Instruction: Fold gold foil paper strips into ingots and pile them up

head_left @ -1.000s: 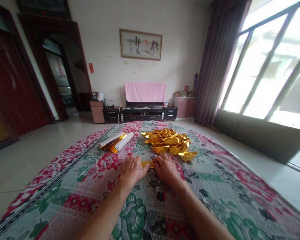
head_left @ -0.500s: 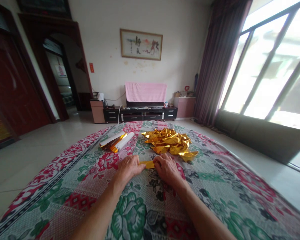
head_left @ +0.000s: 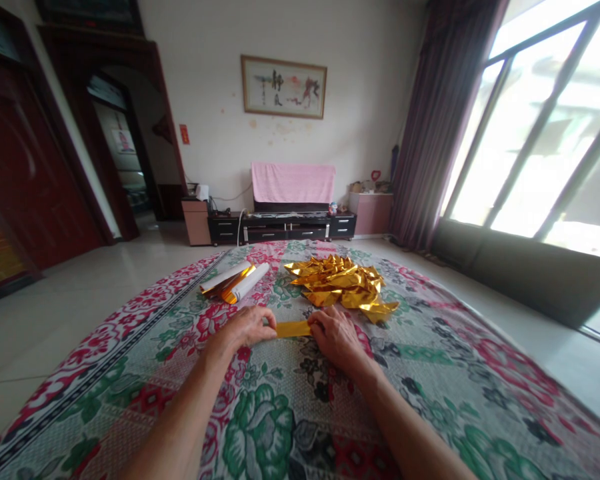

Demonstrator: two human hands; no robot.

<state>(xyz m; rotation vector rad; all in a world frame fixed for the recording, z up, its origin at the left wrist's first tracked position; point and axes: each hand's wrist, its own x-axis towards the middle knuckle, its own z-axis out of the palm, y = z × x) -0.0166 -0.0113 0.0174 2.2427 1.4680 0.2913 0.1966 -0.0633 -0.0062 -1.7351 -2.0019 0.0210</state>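
The left hand [head_left: 250,327] and right hand [head_left: 336,337] each pinch one end of the gold strip [head_left: 293,329], which spans between them at the cloth [head_left: 260,433], nearer than the pile [head_left: 347,285]. An uneven pull could skew or tear it (it looks thin); a slack pinch could let folds open.

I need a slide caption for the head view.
Left hand and right hand at either end of a gold strip, near folded gold-foil pieces.
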